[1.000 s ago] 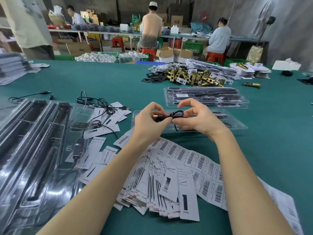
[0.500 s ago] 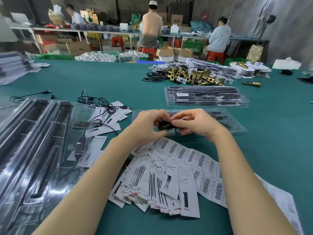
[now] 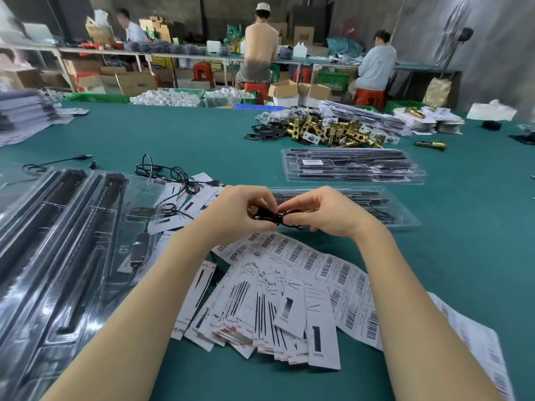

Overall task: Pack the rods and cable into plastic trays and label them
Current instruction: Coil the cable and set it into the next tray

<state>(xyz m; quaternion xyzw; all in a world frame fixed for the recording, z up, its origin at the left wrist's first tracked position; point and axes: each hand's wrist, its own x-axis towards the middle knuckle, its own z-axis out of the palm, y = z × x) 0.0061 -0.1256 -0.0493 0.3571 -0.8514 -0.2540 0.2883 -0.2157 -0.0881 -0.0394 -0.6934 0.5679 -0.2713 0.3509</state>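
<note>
A small coiled black cable (image 3: pixel 270 216) sits between my two hands above the green table. My left hand (image 3: pixel 236 211) pinches its left end and my right hand (image 3: pixel 322 212) pinches its right side. Just behind them lies a clear plastic tray (image 3: pixel 402 219) with black rods in it. A stack of filled trays (image 3: pixel 353 166) lies farther back. White printed cards (image 3: pixel 278 308) and barcode label sheets (image 3: pixel 344 270) fan out below my hands. More loose black cables (image 3: pixel 173 173) lie to the left.
Large clear trays holding long black rods (image 3: pixel 66 241) fill the left side. A pile of brass lock parts (image 3: pixel 333 131) sits at the back right. Three people work at a far bench (image 3: pixel 179 55) with boxes and stools.
Both hands have lowered a little and drawn closer together, bunching the cable into a tighter coil between the fingers.
</note>
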